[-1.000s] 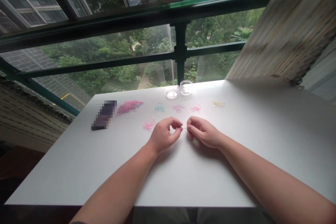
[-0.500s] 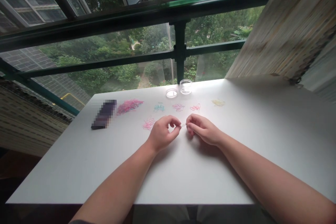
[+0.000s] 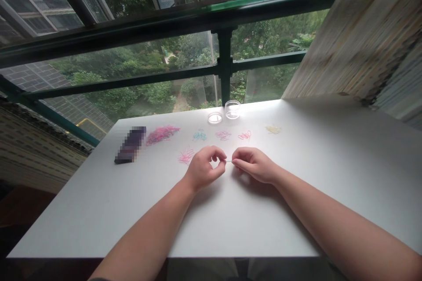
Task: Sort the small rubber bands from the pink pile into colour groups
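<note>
Over the middle of the white table point(image 3: 138, 219), my left hand point(image 3: 208, 166) pinches one end of a small thin light-coloured loop point(image 3: 229, 161). The other end is pinched by my right hand point(image 3: 253, 164), so it spans the narrow gap between my fingertips. Just left of my left hand lies a small pink pile point(image 3: 186, 155). Beyond my hands are small groups of loops: teal point(image 3: 199, 135), pale pink-purple point(image 3: 223, 135), red-pink point(image 3: 244, 135) and pale yellow point(image 3: 273, 129). A larger mixed pink heap point(image 3: 163, 134) sits farther left.
A clear round container point(image 3: 232, 110) and its flat clear lid point(image 3: 215, 118) stand at the table's back edge. A dark pixelated object point(image 3: 131, 145) lies at the left. Behind the table are green window rails point(image 3: 225, 66) and a curtain point(image 3: 332, 39) on the right.
My right hand's fingers have closed into a tighter pinch, and the loop between my hands now looks like a straight, thin line.
</note>
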Demonstrator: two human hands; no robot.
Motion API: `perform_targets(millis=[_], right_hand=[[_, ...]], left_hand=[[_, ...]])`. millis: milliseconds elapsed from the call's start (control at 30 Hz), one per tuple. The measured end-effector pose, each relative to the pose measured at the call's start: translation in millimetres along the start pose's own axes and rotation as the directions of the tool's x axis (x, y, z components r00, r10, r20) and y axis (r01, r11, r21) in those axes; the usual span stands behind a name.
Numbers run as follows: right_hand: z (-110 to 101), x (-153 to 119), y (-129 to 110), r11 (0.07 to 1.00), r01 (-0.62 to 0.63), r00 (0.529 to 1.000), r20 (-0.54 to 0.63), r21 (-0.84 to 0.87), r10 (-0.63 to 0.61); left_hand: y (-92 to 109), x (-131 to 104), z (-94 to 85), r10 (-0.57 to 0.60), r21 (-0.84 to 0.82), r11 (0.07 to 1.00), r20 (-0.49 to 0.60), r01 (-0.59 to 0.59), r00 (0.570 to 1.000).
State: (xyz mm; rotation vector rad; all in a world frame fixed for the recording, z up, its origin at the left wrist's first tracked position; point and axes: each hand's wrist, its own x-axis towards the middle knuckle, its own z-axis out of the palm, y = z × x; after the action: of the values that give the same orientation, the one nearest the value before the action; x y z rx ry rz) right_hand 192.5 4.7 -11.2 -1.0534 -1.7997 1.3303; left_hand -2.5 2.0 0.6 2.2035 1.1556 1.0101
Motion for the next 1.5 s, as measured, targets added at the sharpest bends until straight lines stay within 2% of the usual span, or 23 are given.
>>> perform_targets(millis=[300,467,733,900,1067,1500], right_hand=[[2,0,3,0.999,-0.004,1.0,0.007,-0.043,0.004],[2,1,3,0.998,0.002,1.0,0.007,-0.062,-0.002],[2,2,-3,0.999,-0.022,1.0,-0.003,-0.048,0.022],[2,4,0,0.999,-0.007,1.0,-0.008,-0.046,0.006],[2,6,6,0.999,0.019,1.0,-0.01,-0.049,-0.02],[3,5,4,0.996,0.02,1.0,-0.021,-0.088,-0.022]], left_hand=[[-8,1,-6.9,-0.026,0.056,0.998,-0.038,0.028,0.999],[-21,5,-18.5,-0.032,0.114,0.993,-0.093,0.043,0.995],[-63,24,-47.6,-0.205,0.2,0.946,-0.241,0.255,0.949],[-76,42,-55.4,-0.257,0.332,0.893,-0.179,0.304,0.95],[-83,53,-53.9,-0.289,0.376,0.871,-0.127,0.315,0.949],[-88,60,-55.2,-0.321,0.449,0.836,-0.066,0.316,0.945]])
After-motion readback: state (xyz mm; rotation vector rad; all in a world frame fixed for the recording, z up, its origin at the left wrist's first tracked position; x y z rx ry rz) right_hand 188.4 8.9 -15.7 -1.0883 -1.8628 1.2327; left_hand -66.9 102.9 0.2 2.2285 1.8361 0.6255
